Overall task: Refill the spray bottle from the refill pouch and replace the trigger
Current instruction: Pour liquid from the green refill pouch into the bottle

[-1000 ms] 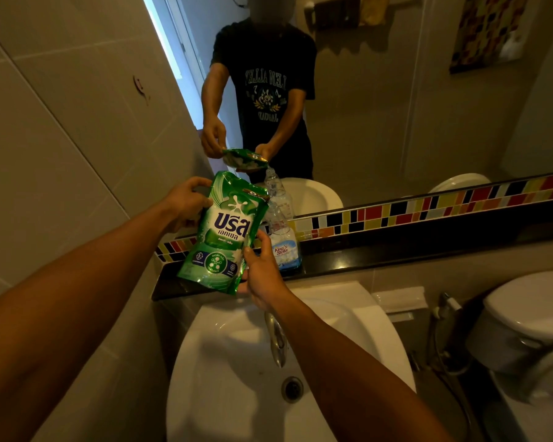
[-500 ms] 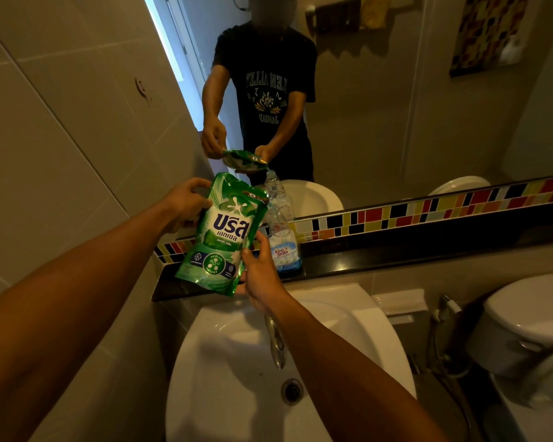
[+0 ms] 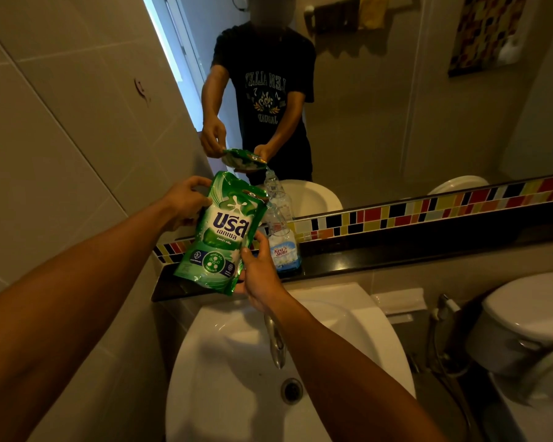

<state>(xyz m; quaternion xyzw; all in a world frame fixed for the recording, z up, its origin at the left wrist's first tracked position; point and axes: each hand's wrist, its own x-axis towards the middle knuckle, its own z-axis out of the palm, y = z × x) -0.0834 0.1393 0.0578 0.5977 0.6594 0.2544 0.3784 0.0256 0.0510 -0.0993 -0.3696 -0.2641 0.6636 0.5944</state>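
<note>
Green pouch [image 3: 219, 234] held up over the black ledge [image 3: 396, 255], tilted so its top right corner leans onto the mouth of the bottle [image 3: 281, 240]. Left hand [image 3: 186, 202] grips the pouch's upper left edge; thumb shows on the front, other fingers are behind the pouch and hidden. Right hand [image 3: 257, 272] pinches the lower right corner, thumb on the front, rest of the fingers covered by the pouch. Spout itself is hard to make out: a dark brownish patch at the top right corner sits against the bottle neck, cannot tell if liquid is flowing. Bottle is clear, stands upright on the ledge just right of the pouch, blue liquid low in it, label partly readable. Its left side and mouth are covered by the pouch. Trigger not seen anywhere in view. Mirror [image 3: 396, 106] above the ledge shows the pouch from behind and the bottle's neck, but the contact point is small and dim there too. Coloured tile strip [image 3: 428, 212] runs along the mirror's lower edge. Sink [image 3: 224, 362] below the hands, tap [image 3: 276, 346] partly hidden by the right forearm, drain visible. Toilet [image 3: 530, 320] at right, cut off by the frame edge. Hose fitting [image 3: 444, 307] beside it is dark and blurred. Room is dim overall; lower right corner is mostly shadow.
</note>
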